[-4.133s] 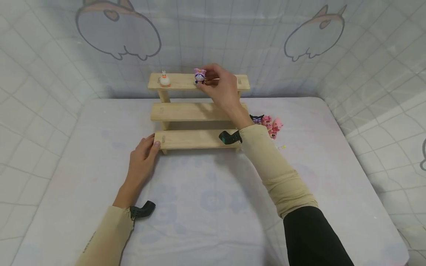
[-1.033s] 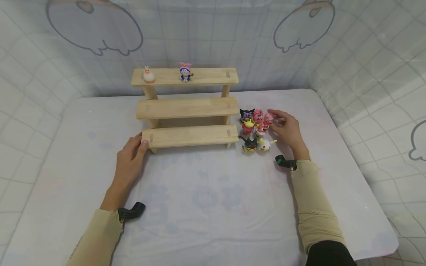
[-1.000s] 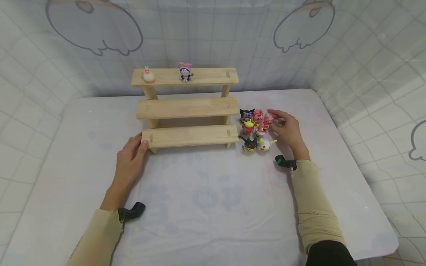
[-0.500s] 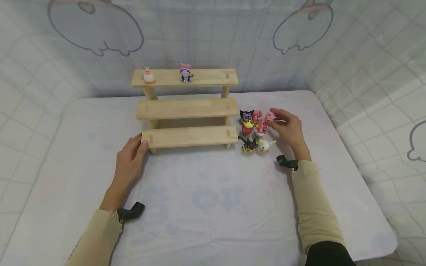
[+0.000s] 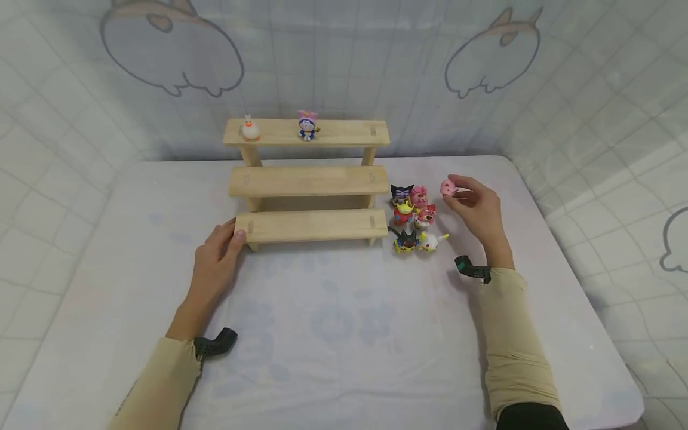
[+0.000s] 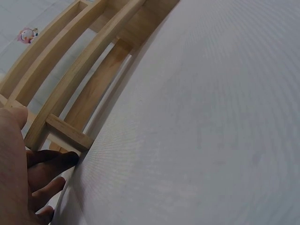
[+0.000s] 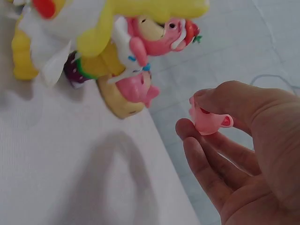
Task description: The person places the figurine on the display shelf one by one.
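Note:
My right hand (image 5: 480,215) pinches a small pink figurine (image 5: 448,187) between thumb and fingertips, raised off the table. The right wrist view shows that same pink figurine (image 7: 208,121) from behind, its face hidden. At the left end of the lowest step, my left hand (image 5: 215,254) holds the three-step wooden display stand (image 5: 312,226), thumb on top and fingers around the end. On the top step stand a white duck figurine (image 5: 250,129) and a purple-and-pink hooded figurine (image 5: 307,126).
Right of the stand, several figurines cluster on the table: a black-eared one (image 5: 401,194), a pink one (image 5: 418,196), a red-and-yellow one (image 5: 404,212), a red-and-pink one (image 5: 426,215), a dark cat-eared one (image 5: 405,240) and a white-and-yellow one (image 5: 430,240). Patterned cloth (image 5: 344,71) hangs behind.
The right hand left the hooded figurine on the top step, moved to the cluster, took the pink figurine and drew it away to the right. The left hand stays at the stand.

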### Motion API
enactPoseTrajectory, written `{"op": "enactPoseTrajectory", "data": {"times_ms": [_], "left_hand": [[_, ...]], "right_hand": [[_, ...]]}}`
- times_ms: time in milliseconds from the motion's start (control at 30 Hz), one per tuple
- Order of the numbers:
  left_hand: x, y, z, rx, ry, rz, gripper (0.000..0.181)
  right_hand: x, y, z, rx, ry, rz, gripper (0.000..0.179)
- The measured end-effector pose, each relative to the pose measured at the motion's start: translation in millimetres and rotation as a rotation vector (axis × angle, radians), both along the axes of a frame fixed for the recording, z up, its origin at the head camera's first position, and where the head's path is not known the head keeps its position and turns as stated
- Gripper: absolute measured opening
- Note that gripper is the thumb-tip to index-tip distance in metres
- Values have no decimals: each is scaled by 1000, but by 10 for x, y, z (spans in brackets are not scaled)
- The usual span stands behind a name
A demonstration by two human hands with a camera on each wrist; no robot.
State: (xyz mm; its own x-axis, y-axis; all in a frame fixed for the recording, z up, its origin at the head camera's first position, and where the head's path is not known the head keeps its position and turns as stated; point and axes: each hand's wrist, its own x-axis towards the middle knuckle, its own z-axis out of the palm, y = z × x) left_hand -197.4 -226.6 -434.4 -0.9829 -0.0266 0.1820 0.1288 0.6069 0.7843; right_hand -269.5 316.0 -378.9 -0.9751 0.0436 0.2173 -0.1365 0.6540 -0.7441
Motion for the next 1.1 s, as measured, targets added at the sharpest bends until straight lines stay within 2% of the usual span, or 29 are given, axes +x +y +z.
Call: {"op": "enactPoseTrajectory", "data": {"times_ms": [167, 367, 567, 933, 1100], "left_hand": [[-4, -10, -13, 9, 15, -2, 51], [-10, -4, -21, 14, 25, -5, 50], [0, -6, -18, 10, 17, -7, 51], [-9, -29, -17, 7, 38, -4, 50], [-14, -19, -27, 8, 38, -11, 51]], "right_hand": [[-5, -51, 92, -4, 24, 5, 54], [54, -199, 283, -31, 61, 9, 56], [127, -463, 493, -49, 178, 82, 49], [55, -956, 633, -91, 240, 132, 46], [122, -1189, 787, -123, 269, 152, 43]]}}
